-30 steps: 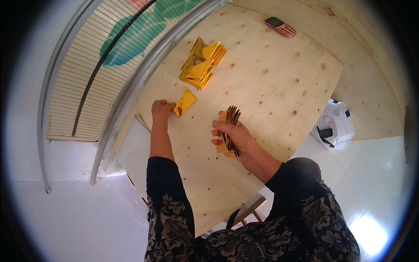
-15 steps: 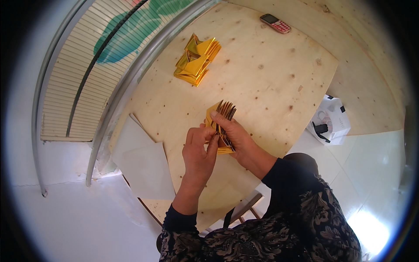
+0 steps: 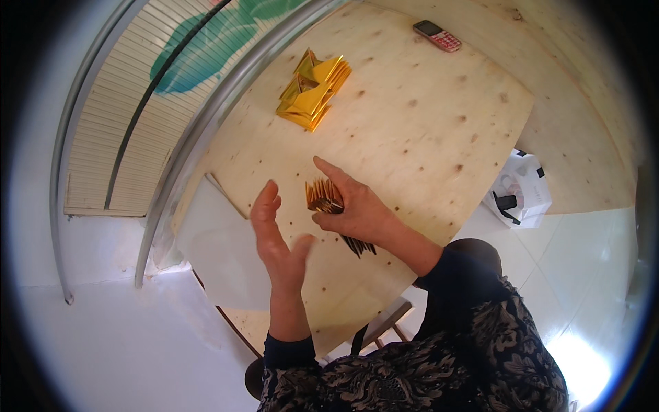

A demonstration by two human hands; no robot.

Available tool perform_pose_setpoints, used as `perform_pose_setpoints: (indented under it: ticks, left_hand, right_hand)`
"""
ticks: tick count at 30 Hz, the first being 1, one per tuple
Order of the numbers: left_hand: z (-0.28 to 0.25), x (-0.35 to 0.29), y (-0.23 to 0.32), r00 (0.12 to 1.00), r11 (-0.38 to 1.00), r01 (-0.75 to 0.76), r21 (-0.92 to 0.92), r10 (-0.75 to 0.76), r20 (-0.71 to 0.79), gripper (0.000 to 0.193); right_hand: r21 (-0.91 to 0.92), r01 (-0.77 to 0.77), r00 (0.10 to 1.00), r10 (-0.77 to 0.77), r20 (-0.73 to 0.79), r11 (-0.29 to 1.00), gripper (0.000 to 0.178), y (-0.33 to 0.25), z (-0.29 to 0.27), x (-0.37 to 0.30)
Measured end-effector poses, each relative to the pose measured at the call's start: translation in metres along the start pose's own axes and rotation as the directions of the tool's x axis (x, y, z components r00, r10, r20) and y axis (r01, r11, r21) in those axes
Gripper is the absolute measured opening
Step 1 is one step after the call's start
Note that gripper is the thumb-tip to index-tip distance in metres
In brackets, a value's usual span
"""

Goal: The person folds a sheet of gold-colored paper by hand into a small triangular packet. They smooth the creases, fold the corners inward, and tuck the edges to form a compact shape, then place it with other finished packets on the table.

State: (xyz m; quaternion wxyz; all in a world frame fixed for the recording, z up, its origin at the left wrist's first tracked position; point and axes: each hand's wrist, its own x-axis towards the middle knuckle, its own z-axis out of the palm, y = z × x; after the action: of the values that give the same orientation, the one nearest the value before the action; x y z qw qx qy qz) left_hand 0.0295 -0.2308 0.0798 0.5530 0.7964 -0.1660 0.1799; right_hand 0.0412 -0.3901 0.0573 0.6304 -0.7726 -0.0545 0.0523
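Note:
A bundle of folded gold paper pieces (image 3: 324, 195) sits in my right hand (image 3: 365, 211), its many thin edges fanned toward the left. My thumb and fingers wrap round its middle, and the darker edges poke out below the palm. To the left, my left hand (image 3: 276, 237) is apart from the bundle, empty, with its thumb and fingers spread. Farther off on the wooden table lies a stack of shiny folded gold paper (image 3: 313, 93), its pieces nested together.
The pale plywood table (image 3: 412, 137) has dark knots. A red and white keypad phone (image 3: 437, 36) lies at its far edge. White sheets (image 3: 223, 254) rest at the left edge. At the right is a white bag (image 3: 525, 192). A metal-railed slatted panel (image 3: 147, 130) stands left.
My left hand has let go of the gold paper bundle, moved left and opened. The bundle has turned in my right hand, which has shifted its grip.

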Motion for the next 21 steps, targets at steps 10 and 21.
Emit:
perform_pose_setpoints:
  ticks: [10, 21]
  left_hand:
    - [-0.012, -0.013, -0.014, 0.937, 0.999, 0.025, 0.020, -0.031, 0.347, 0.021]
    - [-0.012, -0.010, -0.058, 0.837, 0.869, 0.461, -0.178, -0.492, -0.238, 0.022]
  right_hand:
    - [0.291, -0.130, 0.814, -0.066, 0.577, 0.948, 0.104, 0.019, 0.019, -0.005]
    - [-0.033, 0.138, 0.944, -0.121, 0.307, 0.990, 0.106, 0.001, -0.009, -0.006]
